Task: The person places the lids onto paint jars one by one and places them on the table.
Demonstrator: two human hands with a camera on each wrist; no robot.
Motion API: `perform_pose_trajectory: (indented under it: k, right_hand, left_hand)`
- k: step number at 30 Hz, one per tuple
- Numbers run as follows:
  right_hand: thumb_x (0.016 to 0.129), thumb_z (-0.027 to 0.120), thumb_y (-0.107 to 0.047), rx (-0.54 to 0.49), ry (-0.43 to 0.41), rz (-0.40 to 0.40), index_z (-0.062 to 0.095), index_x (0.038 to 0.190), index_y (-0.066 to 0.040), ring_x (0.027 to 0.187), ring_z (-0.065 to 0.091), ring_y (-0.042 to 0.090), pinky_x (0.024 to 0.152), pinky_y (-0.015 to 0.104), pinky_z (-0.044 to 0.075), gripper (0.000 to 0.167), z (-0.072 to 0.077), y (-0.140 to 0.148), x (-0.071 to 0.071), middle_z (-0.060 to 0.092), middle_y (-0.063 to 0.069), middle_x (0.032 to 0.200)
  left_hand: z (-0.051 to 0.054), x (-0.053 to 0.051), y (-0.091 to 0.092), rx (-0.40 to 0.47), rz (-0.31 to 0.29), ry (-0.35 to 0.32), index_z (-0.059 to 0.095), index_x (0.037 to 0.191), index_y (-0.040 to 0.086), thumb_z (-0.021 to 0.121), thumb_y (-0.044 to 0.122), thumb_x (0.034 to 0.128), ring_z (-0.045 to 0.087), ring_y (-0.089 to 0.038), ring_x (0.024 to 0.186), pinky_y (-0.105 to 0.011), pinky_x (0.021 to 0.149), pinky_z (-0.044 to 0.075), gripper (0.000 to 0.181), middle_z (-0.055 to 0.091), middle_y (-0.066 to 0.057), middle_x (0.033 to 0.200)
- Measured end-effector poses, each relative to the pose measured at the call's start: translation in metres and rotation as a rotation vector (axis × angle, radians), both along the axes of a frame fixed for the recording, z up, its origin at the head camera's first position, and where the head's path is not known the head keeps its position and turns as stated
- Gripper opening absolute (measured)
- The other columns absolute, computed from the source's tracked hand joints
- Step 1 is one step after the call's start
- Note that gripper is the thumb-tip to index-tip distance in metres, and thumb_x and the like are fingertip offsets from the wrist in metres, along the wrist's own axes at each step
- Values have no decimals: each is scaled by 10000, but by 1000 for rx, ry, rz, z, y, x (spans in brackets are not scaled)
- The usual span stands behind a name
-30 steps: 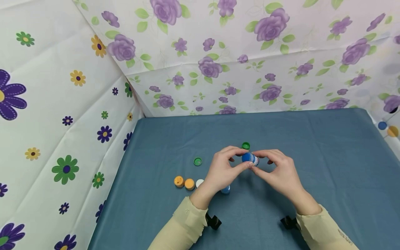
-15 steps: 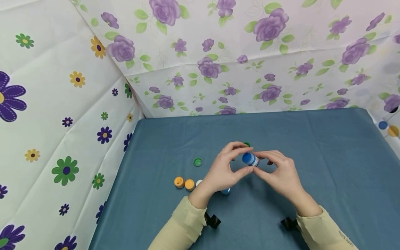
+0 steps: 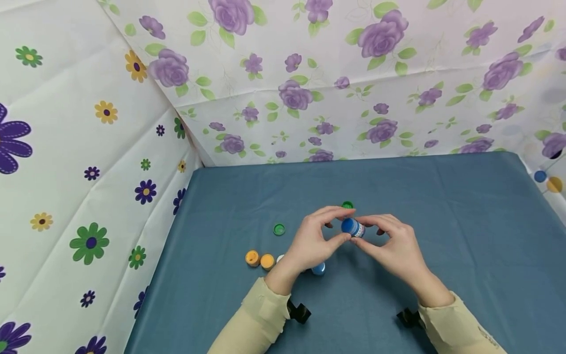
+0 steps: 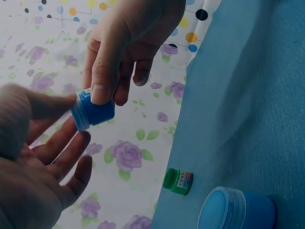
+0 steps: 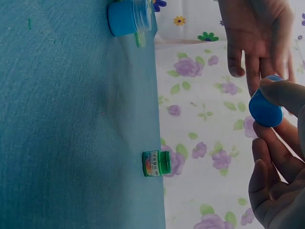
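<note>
A small blue paint jar with a white label is held tilted above the table, its blue lid towards my left hand. My right hand grips the jar's body between thumb and fingers. At the lid end, my left hand has its thumb and fingers curled round the rim. In the left wrist view the left thumb touches the lid, while the right thumb presses on the body. Behind the hands stands a green paint jar, and a green cap lies to the left.
Two orange jars stand left of my left forearm, beside a partly hidden white-topped one. Another blue jar is just right of that wrist. Flowered cloth hangs behind and left of the blue table.
The left fingers held the lid, spread away from it half a second ago, and now close in round it again. The jar stays nearly in place in the right hand.
</note>
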State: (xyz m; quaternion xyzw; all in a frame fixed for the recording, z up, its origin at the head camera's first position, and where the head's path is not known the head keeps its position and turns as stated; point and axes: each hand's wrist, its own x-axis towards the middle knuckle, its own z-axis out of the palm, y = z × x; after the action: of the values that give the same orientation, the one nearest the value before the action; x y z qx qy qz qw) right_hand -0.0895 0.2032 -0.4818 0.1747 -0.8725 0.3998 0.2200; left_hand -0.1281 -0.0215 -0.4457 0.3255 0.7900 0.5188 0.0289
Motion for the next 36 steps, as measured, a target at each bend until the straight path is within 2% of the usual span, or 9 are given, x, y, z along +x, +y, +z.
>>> perform_pose_trajectory:
  k: [4, 8, 12, 17, 21, 24, 27, 32, 36]
  right_hand:
    - [783, 971, -73, -8, 0, -1, 803, 1192, -98, 986, 674, 173, 748, 257, 500, 443, 0, 0, 0, 780, 17, 1115]
    - [786, 975, -88, -16, -13, -5, 803, 1196, -114, 999, 672, 163, 756, 266, 500, 445, -1, -1, -1, 779, -1, 1116]
    - [787, 975, -90, -11, -25, -14, 801, 1206, -119, 1014, 670, 166, 752, 291, 509, 455, -2, -1, 0, 777, -1, 1123]
    - [782, 979, -90, -10, -27, -23, 801, 1203, -116, 993, 678, 171, 739, 293, 515, 457, -3, -1, 0, 780, 4, 1116]
    - [788, 976, -94, -16, -26, -22, 802, 1207, -123, 985, 680, 164, 740, 278, 508, 455, -4, -1, 1, 780, -4, 1115]
    - [788, 975, -89, -21, -21, -23, 803, 1205, -124, 987, 679, 164, 743, 269, 502, 453, -4, -1, 1, 780, -7, 1113]
    - [786, 975, -84, -26, -19, -25, 803, 1202, -122, 993, 678, 169, 748, 267, 500, 452, -4, -1, 1, 780, -5, 1109]
    - [793, 973, -98, -22, -19, -25, 803, 1203, -126, 1004, 678, 170, 747, 297, 518, 444, -4, -2, 0, 777, -5, 1113]
    - [791, 973, -99, -9, -2, -20, 804, 1198, -118, 995, 676, 175, 741, 306, 524, 441, -6, -2, -1, 778, 5, 1116]
  left_hand:
    - [0, -1, 0, 4, 27, -17, 652, 1481, 151, 755, 226, 1038, 530, -193, 1376, -487, 1053, 485, 460, 575, -18, 1500]
    - [-2, -1, 2, 15, 89, -50, 665, 1463, 155, 765, 275, 1033, 602, -230, 1215, -541, 997, 502, 458, 641, -16, 1320]
    - [-1, -1, 2, -5, 90, -37, 646, 1482, 152, 801, 211, 1004, 636, -225, 1132, -469, 944, 526, 505, 697, -5, 1195]
    - [-1, -2, 0, -14, 18, 26, 559, 1565, 162, 698, -37, 974, 501, -196, 1396, -517, 1068, 473, 639, 619, -8, 1468]
    - [-1, -2, 1, -21, 70, 39, 541, 1580, 180, 684, 35, 979, 373, -234, 1496, -578, 1146, 395, 635, 513, -30, 1572]
    - [0, -1, 3, -50, 136, 5, 585, 1544, 177, 749, 252, 1029, 466, -232, 1372, -534, 1094, 437, 546, 614, -29, 1413]
    - [-1, 0, 5, -81, 167, -38, 657, 1466, 160, 769, 355, 1024, 523, -206, 1237, -476, 1019, 464, 496, 679, -17, 1221]
    - [-3, -1, 7, -100, 188, -53, 779, 1263, 155, 793, 372, 1004, 538, -164, 1176, -431, 991, 473, 338, 718, 41, 1100]
    - [-4, -2, 5, -103, 153, -14, 800, 1250, 148, 822, 299, 986, 554, -167, 1205, -426, 1020, 486, 305, 741, 43, 1156]
